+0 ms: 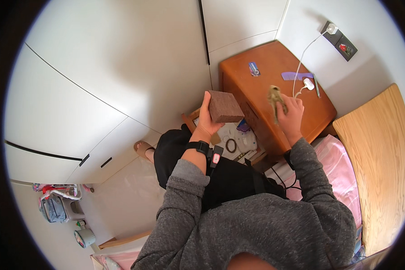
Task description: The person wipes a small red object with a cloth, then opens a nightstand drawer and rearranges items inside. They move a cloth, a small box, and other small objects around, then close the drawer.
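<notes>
A square brown box with a wood-like surface (pixel 225 106) is held up in my left hand (pixel 207 121), above an open drawer (pixel 189 122) of the nightstand. My right hand (pixel 291 116) grips a crumpled olive-coloured cloth (pixel 275 99) over the orange-brown top of the wooden nightstand (pixel 256 89). The cloth and the box are apart. Inside the drawer lie papers, a dark ring-shaped band (pixel 231 145), a clear plastic packet (pixel 247 141) and a purple item (pixel 243 126).
On the nightstand are a purple comb (pixel 295 76), a card (pixel 254 69), a pen (pixel 316 86) and a white charger (pixel 308 84), its cable running to a wall socket (pixel 331 29). A wooden headboard (pixel 374 148) and pink bedding (pixel 339 165) stand at right; white cabinets (pixel 98 60) at left.
</notes>
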`<action>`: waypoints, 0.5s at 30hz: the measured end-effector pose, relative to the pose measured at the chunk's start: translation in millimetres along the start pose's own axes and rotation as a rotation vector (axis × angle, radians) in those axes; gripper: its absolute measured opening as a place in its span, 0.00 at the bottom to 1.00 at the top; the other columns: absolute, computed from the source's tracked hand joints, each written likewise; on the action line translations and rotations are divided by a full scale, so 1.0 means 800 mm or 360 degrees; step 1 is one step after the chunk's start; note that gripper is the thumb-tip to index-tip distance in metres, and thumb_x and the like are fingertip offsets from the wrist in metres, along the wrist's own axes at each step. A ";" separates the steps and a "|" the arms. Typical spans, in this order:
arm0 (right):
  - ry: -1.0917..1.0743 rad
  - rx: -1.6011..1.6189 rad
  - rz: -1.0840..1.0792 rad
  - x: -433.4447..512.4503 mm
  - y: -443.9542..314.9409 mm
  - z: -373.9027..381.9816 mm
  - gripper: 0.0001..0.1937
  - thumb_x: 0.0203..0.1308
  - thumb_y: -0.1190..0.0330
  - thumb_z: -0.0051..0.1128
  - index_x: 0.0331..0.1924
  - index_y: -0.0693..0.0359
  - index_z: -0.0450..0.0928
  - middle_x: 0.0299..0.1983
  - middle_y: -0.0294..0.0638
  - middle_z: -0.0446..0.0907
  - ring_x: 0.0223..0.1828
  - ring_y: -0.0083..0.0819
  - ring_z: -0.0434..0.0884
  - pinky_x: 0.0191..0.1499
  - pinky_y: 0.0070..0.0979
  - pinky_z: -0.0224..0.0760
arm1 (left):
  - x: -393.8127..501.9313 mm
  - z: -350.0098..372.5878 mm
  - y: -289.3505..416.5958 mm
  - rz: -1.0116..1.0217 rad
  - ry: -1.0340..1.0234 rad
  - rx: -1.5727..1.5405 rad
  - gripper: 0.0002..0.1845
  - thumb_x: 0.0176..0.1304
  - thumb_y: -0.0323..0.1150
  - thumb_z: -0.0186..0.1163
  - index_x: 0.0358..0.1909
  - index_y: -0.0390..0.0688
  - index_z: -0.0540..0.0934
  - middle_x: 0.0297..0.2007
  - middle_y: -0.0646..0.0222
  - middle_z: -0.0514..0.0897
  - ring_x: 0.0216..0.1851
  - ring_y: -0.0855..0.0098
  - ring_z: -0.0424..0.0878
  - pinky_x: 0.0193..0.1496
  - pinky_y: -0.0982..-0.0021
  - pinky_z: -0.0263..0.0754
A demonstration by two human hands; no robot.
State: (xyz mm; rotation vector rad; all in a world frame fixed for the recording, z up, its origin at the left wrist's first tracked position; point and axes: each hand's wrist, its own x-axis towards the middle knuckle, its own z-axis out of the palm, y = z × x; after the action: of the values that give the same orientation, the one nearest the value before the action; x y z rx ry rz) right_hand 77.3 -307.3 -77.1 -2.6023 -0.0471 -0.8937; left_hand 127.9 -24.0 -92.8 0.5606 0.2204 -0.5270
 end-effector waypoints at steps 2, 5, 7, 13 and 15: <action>0.0074 -0.0164 -0.0205 0.010 -0.010 0.000 0.12 0.56 0.67 0.58 0.45 0.52 0.80 0.39 0.33 0.81 0.52 0.41 0.72 0.56 0.38 0.55 | -0.001 -0.002 0.006 0.0006 0.0016 0.0000 0.39 0.59 0.65 0.55 0.61 0.45 0.69 0.57 0.60 0.74 0.57 0.58 0.72 0.57 0.51 0.68; 0.0025 -0.0533 0.0253 0.030 0.019 0.005 0.11 0.55 0.64 0.59 0.44 0.49 0.82 0.42 0.33 0.82 0.59 0.42 0.67 0.60 0.46 0.50 | -0.002 -0.006 0.013 0.0035 -0.0042 -0.0077 0.38 0.59 0.65 0.55 0.60 0.45 0.69 0.57 0.61 0.74 0.57 0.58 0.73 0.57 0.51 0.69; -0.0088 -0.0760 0.0571 0.028 0.052 -0.003 0.11 0.53 0.62 0.61 0.42 0.45 0.84 0.52 0.32 0.78 0.66 0.44 0.59 0.62 0.54 0.45 | -0.002 -0.008 0.015 0.0070 -0.0031 -0.0106 0.38 0.59 0.64 0.55 0.60 0.45 0.70 0.57 0.61 0.74 0.57 0.58 0.72 0.57 0.52 0.69; -0.0145 -0.0790 0.0671 0.024 0.089 -0.059 0.11 0.53 0.60 0.60 0.42 0.41 0.85 0.70 0.29 0.60 0.75 0.51 0.35 0.61 0.74 0.37 | 0.002 -0.011 0.019 0.0090 -0.0060 -0.0098 0.37 0.60 0.63 0.55 0.60 0.44 0.70 0.56 0.61 0.74 0.58 0.58 0.71 0.59 0.52 0.67; -0.0026 -0.0702 0.0496 0.038 0.078 -0.079 0.11 0.54 0.62 0.59 0.42 0.48 0.84 0.61 0.36 0.70 0.70 0.53 0.49 0.63 0.64 0.44 | -0.001 -0.011 0.020 0.0116 -0.0070 -0.0044 0.37 0.59 0.63 0.56 0.60 0.45 0.69 0.56 0.61 0.74 0.58 0.59 0.70 0.59 0.52 0.66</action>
State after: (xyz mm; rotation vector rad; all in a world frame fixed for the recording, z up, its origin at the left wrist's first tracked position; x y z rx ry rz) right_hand 74.2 -390.9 -35.1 -2.8967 0.5987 -0.8408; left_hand 134.9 -7.3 -92.7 0.5279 0.1649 -0.4644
